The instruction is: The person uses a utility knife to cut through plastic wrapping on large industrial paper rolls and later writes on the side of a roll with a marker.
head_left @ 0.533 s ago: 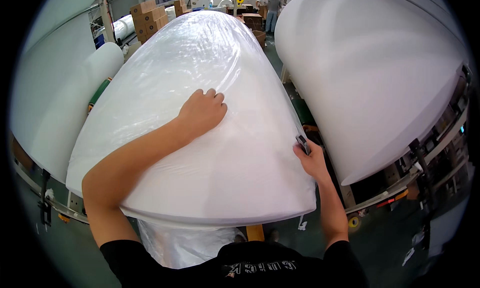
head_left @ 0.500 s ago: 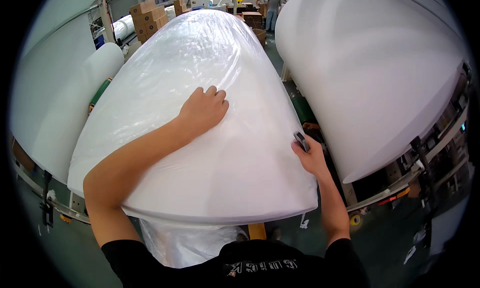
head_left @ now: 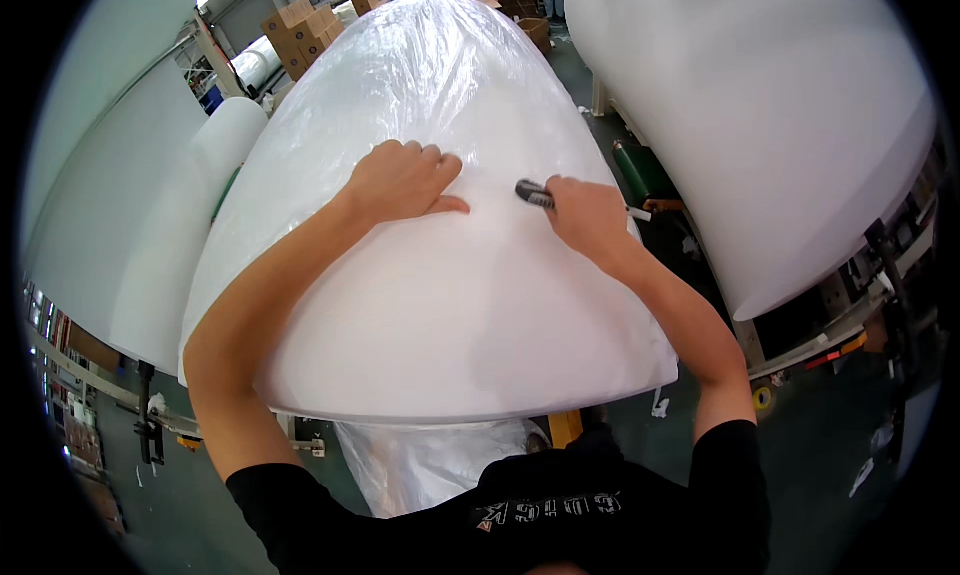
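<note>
A huge white roll [head_left: 470, 315] wrapped in clear plastic film [head_left: 410, 85] lies lengthwise in front of me. My left hand [head_left: 405, 180] rests on top of it, fingers curled into the film and thumb sticking out to the right. How much film is in those fingers is hidden. To the right, just above the roll's right side, my right hand [head_left: 590, 215] is closed around a utility knife [head_left: 535, 193]. Its dark grey end points left toward my left hand, and a thin pale end shows on the other side of the fist. Whether the blade is out cannot be made out.
Another large white roll [head_left: 760, 125] stands close on the right, beside a green roller [head_left: 645, 172]. More white material [head_left: 130, 215] lines the left. Cardboard boxes [head_left: 300, 35] are stacked at the far left. Loose plastic sheeting [head_left: 430, 465] hangs below the near edge.
My right hand has moved with the knife from the roll's right edge in and up toward the middle. My left hand has shifted slightly, its thumb now extended. The view has tilted down.
</note>
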`<state>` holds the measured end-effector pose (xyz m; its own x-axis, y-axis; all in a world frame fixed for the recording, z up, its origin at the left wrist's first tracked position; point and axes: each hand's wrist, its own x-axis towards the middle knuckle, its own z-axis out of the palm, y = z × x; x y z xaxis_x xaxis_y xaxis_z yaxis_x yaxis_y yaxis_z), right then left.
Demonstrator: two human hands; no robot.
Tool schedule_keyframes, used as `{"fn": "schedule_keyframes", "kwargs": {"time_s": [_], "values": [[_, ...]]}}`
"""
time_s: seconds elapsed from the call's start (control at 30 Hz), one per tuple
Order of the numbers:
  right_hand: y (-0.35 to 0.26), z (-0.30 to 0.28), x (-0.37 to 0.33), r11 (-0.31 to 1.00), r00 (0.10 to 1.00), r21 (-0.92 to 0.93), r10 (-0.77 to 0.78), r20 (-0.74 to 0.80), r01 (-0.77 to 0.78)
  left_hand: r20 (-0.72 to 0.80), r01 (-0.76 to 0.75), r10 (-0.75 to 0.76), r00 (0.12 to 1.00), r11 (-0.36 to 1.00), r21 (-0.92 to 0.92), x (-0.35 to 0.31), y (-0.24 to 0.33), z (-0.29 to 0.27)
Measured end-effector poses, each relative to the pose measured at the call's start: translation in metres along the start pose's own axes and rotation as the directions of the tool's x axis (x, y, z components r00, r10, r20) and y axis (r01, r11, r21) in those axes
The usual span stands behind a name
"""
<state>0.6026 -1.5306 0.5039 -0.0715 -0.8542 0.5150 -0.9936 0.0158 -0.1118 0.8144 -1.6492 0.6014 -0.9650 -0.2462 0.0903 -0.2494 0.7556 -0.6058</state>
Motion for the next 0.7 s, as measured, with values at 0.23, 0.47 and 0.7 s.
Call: {"fn": "schedule_keyframes", "kwargs": {"time_s": [0.23,0.47,0.7], "values": [[0.067,-0.014,-0.01,0.992,0.994,0.067,0.1,0.049,-0.103,-0.414,0.034,-0.022,0.91,0.999,0.02,-0.043,-0.134,0.032],[0.191,0.012,-0.092,0.753,0.81,0.38,0.586,-0.016,-0.537,-0.158,0.914,-0.9,0.406,0.396,0.092,-0.138,-0.299,0.041],[0.1,-0.014,-0.06,0.842,0.947,0.434,0.282,0.155,-0.321,-0.123,0.774,-0.765,0.633,0.629,0.069,-0.034,-0.2,-0.001]]}}
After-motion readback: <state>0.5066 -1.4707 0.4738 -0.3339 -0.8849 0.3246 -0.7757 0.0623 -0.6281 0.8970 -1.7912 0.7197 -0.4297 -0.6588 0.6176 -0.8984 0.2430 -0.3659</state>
